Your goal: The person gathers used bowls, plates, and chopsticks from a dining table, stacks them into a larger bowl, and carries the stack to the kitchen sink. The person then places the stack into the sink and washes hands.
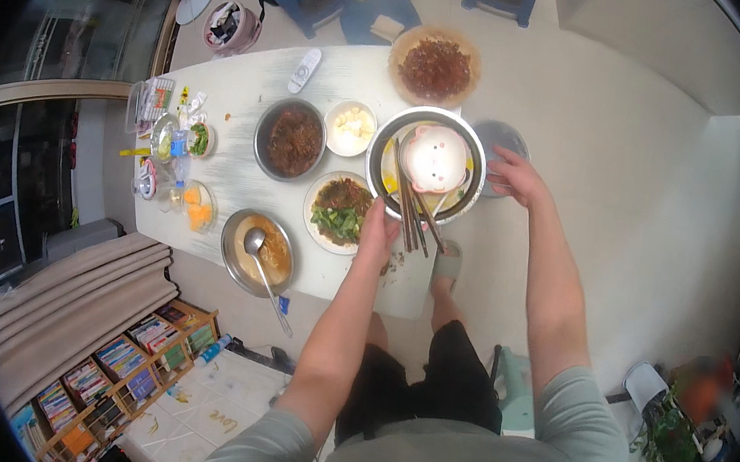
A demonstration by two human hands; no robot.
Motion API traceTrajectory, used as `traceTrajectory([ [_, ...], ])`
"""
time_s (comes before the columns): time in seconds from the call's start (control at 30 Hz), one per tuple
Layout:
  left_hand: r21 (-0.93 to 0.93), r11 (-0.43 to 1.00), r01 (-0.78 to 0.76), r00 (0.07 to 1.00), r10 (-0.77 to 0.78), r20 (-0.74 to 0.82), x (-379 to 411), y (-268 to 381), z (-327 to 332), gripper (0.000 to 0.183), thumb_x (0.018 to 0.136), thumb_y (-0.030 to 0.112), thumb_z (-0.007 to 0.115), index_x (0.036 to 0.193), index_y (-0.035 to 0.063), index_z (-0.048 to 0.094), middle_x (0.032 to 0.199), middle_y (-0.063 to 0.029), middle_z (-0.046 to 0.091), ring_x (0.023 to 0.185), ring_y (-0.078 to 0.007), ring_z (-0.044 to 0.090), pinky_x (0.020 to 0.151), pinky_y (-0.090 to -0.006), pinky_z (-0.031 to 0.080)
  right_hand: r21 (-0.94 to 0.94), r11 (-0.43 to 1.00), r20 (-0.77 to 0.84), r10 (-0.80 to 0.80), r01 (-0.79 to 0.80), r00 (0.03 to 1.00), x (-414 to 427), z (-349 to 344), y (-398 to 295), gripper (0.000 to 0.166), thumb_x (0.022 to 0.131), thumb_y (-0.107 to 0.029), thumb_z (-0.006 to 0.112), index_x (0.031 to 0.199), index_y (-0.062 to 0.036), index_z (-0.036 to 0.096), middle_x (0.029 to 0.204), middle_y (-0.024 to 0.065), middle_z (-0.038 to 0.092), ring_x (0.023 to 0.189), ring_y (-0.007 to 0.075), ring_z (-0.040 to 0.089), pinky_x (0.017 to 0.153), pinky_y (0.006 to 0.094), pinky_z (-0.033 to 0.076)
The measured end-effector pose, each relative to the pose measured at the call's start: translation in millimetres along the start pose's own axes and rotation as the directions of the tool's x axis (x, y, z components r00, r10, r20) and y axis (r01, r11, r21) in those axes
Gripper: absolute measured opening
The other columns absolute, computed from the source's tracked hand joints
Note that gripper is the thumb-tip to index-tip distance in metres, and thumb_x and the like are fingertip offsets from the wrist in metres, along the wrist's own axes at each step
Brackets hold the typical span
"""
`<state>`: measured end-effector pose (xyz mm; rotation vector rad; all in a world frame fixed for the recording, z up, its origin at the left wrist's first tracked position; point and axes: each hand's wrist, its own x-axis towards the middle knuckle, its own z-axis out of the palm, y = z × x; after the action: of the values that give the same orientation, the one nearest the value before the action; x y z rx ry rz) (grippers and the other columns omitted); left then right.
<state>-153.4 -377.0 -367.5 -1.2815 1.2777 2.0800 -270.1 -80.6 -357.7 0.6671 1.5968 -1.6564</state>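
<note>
A steel basin is at the table's right end and reaches past its edge. In it are an upside-down white bowl with an animal face, a yellow-patterned plate and several chopsticks sticking out over the near rim. My left hand grips the basin's near-left rim; its lower fingers are partly hidden. To the right of the basin, my right hand has its fingers spread towards the rim, holding nothing. Beside my left hand lies a plate of dark food with chopped greens.
The white table also bears a pot of dark food, a bowl of pale pieces, a soup basin with a ladle and a remote control. Brown food in a wide container sits at the far corner. Crumbs lie nearby.
</note>
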Motion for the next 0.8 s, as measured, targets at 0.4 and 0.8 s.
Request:
traceTrajectory([
  [0.4,0.005,1.000,-0.017,0.984,0.016,0.179,-0.4,31.2,-6.0,0.046,0.097,0.046,0.042,0.133,0.0169,0.041,0.120,-0.0029,0.056,0.102,-0.0230,0.059,0.086,-0.0394,0.047,-0.183,0.981,0.514,0.158,-0.072,0.843,50.0,18.2,-24.7,0.053,0.076,-0.005,0.061,0.126,-0.0068,0.046,0.093,0.0126,0.066,0.071,0.0214,0.069,0.056,0.0356,0.060],
  [0.8,0.529,0.841,-0.116,0.985,0.029,0.170,-149.7,49.0,0.2,0.048,0.093,0.046,0.053,0.122,0.0073,0.053,0.082,-0.0007,0.055,0.055,-0.0076,0.047,0.045,-0.0207,0.040,0.187,0.979,0.200,-0.116,0.079,0.973,-172.9,25.9,88.1,0.059,0.083,-0.015,0.067,0.134,-0.0125,0.037,0.103,0.0096,0.062,0.076,0.0191,0.068,0.052,0.0292,0.060],
])
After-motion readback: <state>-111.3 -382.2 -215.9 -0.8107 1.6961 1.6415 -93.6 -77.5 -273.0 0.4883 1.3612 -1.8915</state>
